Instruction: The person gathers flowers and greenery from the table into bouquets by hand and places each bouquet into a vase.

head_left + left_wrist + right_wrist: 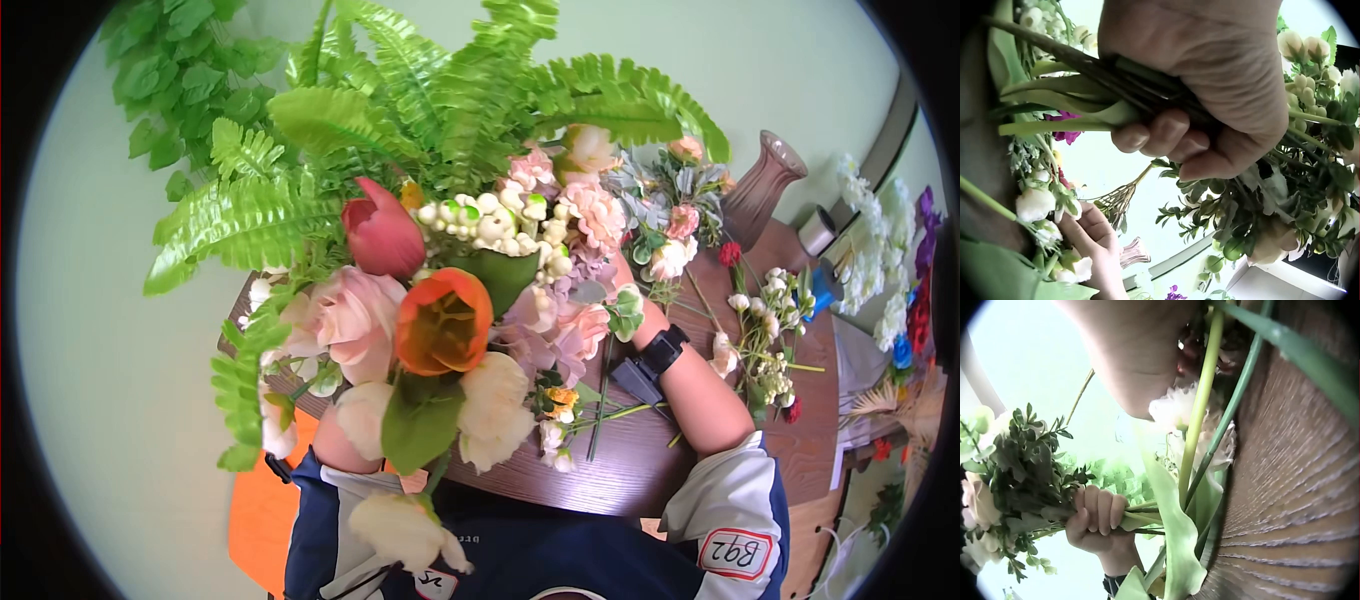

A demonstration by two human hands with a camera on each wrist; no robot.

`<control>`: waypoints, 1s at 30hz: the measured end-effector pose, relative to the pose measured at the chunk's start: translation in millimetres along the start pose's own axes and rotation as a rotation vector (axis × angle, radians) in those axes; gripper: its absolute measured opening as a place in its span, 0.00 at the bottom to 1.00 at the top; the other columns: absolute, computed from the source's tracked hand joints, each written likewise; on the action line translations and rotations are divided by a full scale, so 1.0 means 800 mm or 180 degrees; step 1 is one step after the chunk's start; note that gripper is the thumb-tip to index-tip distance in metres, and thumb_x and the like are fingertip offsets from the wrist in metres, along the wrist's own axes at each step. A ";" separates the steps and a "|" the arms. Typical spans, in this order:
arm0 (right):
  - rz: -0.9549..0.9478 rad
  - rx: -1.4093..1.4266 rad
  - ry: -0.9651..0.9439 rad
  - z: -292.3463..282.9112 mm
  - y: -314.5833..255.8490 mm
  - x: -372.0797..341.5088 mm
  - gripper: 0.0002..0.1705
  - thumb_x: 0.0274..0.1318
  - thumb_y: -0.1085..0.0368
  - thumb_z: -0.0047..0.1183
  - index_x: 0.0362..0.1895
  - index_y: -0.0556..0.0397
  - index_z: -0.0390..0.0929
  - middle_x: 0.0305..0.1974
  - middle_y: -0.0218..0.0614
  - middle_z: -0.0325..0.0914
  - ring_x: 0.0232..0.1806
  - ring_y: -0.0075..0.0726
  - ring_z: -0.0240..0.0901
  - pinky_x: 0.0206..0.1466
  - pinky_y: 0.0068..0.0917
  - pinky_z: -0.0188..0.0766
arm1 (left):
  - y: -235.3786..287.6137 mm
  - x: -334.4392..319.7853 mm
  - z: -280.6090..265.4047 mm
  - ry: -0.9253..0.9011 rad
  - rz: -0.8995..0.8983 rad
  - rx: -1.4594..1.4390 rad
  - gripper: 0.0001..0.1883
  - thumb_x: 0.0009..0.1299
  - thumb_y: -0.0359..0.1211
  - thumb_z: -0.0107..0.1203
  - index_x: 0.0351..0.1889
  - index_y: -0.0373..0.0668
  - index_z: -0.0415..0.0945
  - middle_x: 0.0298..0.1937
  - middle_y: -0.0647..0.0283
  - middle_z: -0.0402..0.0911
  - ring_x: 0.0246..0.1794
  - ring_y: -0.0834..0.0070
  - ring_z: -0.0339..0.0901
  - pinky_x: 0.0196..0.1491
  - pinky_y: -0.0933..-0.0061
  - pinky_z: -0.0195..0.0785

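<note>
Head view first: the big bouquet [490, 235] fills the middle, an orange tulip [445, 322] up front, fern fronds [480, 95] fanning above, brown table [640, 470] below (and a ridged vase [765, 185] off to the right). Over to the left wrist: the left hand [1210, 87] is wrapped firmly around the bouquet's stems; the right hand [1094, 247] is at small white flowers [1035, 203]. Right wrist now: left fingers clasp those stems, but the right fingers are hidden, so I can't tell their grip.
</note>
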State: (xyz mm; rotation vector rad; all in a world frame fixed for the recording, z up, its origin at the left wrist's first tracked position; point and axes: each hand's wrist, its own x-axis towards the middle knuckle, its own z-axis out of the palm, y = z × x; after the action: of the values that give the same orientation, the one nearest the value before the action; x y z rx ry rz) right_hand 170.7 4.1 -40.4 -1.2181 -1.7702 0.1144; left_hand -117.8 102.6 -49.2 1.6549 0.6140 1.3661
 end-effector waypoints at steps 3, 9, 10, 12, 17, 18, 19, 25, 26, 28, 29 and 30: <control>0.1869 0.0927 -0.0822 0.005 -0.001 -0.002 0.32 0.34 0.68 0.57 0.51 0.51 0.68 0.49 0.45 0.69 0.49 0.57 0.65 0.50 0.42 0.65 | -0.002 -0.007 -0.003 -0.0031 -0.0022 0.0093 0.08 0.57 0.28 0.51 0.29 0.41 0.63 0.15 0.72 0.57 0.11 0.82 0.52 0.22 0.79 0.48; 0.1503 0.1097 -0.0897 -0.003 -0.006 -0.011 0.27 0.41 0.69 0.55 0.52 0.53 0.68 0.49 0.41 0.71 0.52 0.44 0.65 0.56 0.35 0.61 | -0.006 -0.014 -0.003 -0.0094 -0.0033 0.0249 0.08 0.57 0.28 0.51 0.29 0.41 0.63 0.15 0.72 0.57 0.11 0.82 0.52 0.21 0.79 0.48; 0.1379 0.1140 -0.0819 -0.002 -0.003 -0.010 0.27 0.41 0.70 0.55 0.51 0.53 0.69 0.48 0.41 0.71 0.52 0.42 0.65 0.55 0.34 0.61 | -0.006 -0.016 -0.003 -0.0104 -0.0033 0.0274 0.08 0.57 0.28 0.51 0.29 0.41 0.63 0.15 0.72 0.57 0.11 0.82 0.52 0.21 0.79 0.48; 0.1131 0.1221 -0.0663 -0.001 0.002 -0.010 0.25 0.42 0.71 0.55 0.50 0.54 0.70 0.46 0.40 0.73 0.50 0.39 0.67 0.54 0.32 0.62 | -0.006 -0.018 -0.001 -0.0123 -0.0034 0.0321 0.08 0.57 0.28 0.51 0.30 0.41 0.63 0.15 0.72 0.57 0.11 0.82 0.52 0.21 0.79 0.48; 0.0482 0.1412 -0.0255 0.005 0.011 -0.007 0.22 0.43 0.73 0.54 0.48 0.56 0.72 0.42 0.38 0.76 0.46 0.31 0.70 0.51 0.27 0.65 | -0.005 -0.020 0.000 -0.0175 -0.0009 0.0447 0.08 0.57 0.29 0.51 0.30 0.41 0.63 0.15 0.72 0.57 0.11 0.82 0.52 0.21 0.79 0.48; 0.0354 0.1444 -0.0168 0.005 0.011 -0.006 0.22 0.43 0.73 0.53 0.47 0.56 0.72 0.41 0.38 0.77 0.45 0.30 0.70 0.50 0.27 0.66 | -0.004 -0.020 0.001 -0.0192 -0.0001 0.0469 0.08 0.57 0.29 0.51 0.30 0.41 0.63 0.15 0.72 0.57 0.11 0.82 0.52 0.21 0.79 0.48; 0.0226 0.1488 -0.0082 0.005 0.007 -0.005 0.21 0.43 0.74 0.53 0.47 0.57 0.73 0.41 0.37 0.77 0.45 0.28 0.71 0.49 0.26 0.66 | 0.001 -0.020 0.001 -0.0206 0.0000 0.0502 0.08 0.57 0.29 0.51 0.30 0.41 0.63 0.15 0.72 0.57 0.11 0.82 0.52 0.21 0.79 0.48; 0.0716 0.1617 0.0452 -0.043 -0.051 0.024 0.04 0.50 0.74 0.50 0.32 0.54 0.74 0.31 0.22 0.72 0.31 0.10 0.63 0.32 0.11 0.60 | 0.005 -0.019 0.002 -0.0298 0.0018 0.0671 0.08 0.57 0.29 0.51 0.30 0.41 0.63 0.15 0.72 0.57 0.11 0.82 0.52 0.21 0.79 0.48; 0.0455 0.1472 0.0501 -0.051 -0.064 0.028 0.05 0.50 0.75 0.50 0.33 0.54 0.74 0.31 0.22 0.72 0.30 0.12 0.64 0.32 0.12 0.61 | 0.004 -0.018 0.004 -0.0323 0.0021 0.0689 0.08 0.57 0.29 0.51 0.30 0.41 0.63 0.15 0.72 0.57 0.11 0.82 0.52 0.21 0.79 0.48; 0.0499 0.1473 0.0601 -0.057 -0.076 0.029 0.05 0.49 0.75 0.50 0.32 0.55 0.74 0.32 0.22 0.72 0.31 0.12 0.64 0.32 0.12 0.61 | 0.002 -0.016 0.007 -0.0372 0.0026 0.0727 0.08 0.57 0.29 0.51 0.30 0.41 0.63 0.15 0.72 0.57 0.11 0.82 0.52 0.21 0.79 0.48; 0.0538 0.1484 0.0683 -0.058 -0.080 0.028 0.04 0.49 0.75 0.51 0.32 0.55 0.74 0.32 0.23 0.72 0.31 0.12 0.64 0.33 0.13 0.61 | 0.002 -0.017 0.008 -0.0393 0.0023 0.0745 0.08 0.57 0.29 0.51 0.30 0.41 0.63 0.15 0.72 0.57 0.11 0.82 0.52 0.21 0.79 0.48; 0.0617 0.1541 0.0753 -0.059 -0.082 0.026 0.05 0.50 0.75 0.50 0.33 0.56 0.74 0.34 0.25 0.72 0.32 0.13 0.65 0.33 0.13 0.62 | 0.002 -0.018 0.010 -0.0411 0.0023 0.0763 0.08 0.57 0.29 0.51 0.30 0.41 0.63 0.15 0.72 0.57 0.11 0.82 0.52 0.21 0.79 0.48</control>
State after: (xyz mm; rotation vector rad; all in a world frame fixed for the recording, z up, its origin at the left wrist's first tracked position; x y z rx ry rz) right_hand 159.7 -31.7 34.3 -0.9960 -1.3159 0.4650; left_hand -114.5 87.7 -55.7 1.9215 0.7182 1.2161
